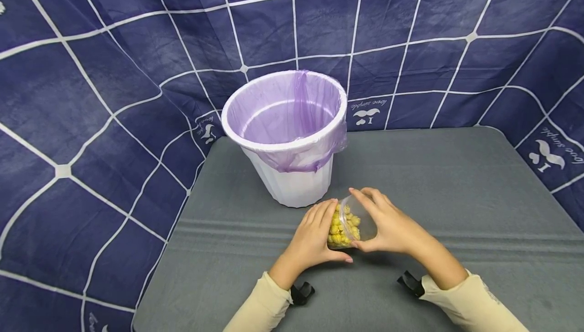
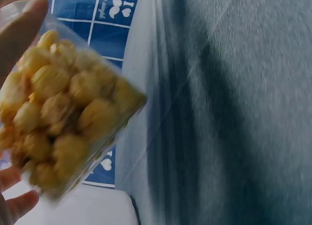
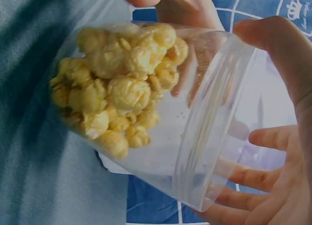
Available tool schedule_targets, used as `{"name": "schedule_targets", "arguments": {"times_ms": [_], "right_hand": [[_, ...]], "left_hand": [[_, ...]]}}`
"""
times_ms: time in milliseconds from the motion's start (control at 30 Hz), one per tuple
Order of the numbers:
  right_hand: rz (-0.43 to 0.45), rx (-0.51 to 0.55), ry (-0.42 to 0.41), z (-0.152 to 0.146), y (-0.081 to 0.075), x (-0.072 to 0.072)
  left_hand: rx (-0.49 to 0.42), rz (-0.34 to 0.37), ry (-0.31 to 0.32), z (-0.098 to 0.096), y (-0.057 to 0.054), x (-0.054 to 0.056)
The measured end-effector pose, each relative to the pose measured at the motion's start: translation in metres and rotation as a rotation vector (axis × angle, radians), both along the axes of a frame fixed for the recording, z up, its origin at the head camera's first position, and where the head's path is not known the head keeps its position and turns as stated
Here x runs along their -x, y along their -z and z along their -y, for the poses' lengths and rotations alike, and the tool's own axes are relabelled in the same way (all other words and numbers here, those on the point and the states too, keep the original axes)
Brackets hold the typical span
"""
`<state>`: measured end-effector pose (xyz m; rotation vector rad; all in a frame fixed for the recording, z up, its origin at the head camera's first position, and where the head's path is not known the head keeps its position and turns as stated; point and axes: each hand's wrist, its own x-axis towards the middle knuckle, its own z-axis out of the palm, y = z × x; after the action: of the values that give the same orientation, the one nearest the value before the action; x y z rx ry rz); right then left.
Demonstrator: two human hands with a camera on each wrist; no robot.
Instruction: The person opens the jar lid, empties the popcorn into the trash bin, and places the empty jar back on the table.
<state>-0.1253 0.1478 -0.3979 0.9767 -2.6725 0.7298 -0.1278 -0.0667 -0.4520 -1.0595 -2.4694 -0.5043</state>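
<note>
You had 2 hands on a clear jar (image 1: pixel 335 241) of yellow popcorn (image 2: pixel 51 81), which was tipped onto its side in front of the white bin (image 1: pixel 296 190), over the grey tabletop (image 1: pixel 219 281). Your left hand (image 1: pixel 310 235) held the jar's body near the base, its fingers curved over the far side; the thumb reached along the near side, and whether its tip touched the plastic was hard to tell. Your right hand (image 1: pixel 388 223) gripped the opposite end, thumb and fingers bent around the ridged rim (image 3: pixel 204 127). Whether a separate lid sat there (clear plastic against clear plastic) could not be made out.

Your left wrist view was blurred and cut the jar off at its left edge, along with most of that hand. You could not see whether the jar's underside met the tabletop. The bin's lower inside was hidden by its front wall and the purple liner (image 1: pixel 278 114) folded over the lip. Your cream sleeves (image 1: pixel 260 306) ran out of the bottom of the head view.
</note>
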Motion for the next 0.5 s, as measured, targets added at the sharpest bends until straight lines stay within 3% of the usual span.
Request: {"name": "schedule_targets", "arguments": {"times_ms": [267, 500], "right_hand": [[-0.061, 0.102, 0.003, 0.000, 0.004, -0.001], [-0.094, 0.141, -0.017, 0.001, 0.006, -0.001]], "left_hand": [[-0.132, -0.138, -0.072, -0.012, 0.000, 0.001], [-0.126, -0.203, -0.094, -0.012, -0.007, 0.002]]}}
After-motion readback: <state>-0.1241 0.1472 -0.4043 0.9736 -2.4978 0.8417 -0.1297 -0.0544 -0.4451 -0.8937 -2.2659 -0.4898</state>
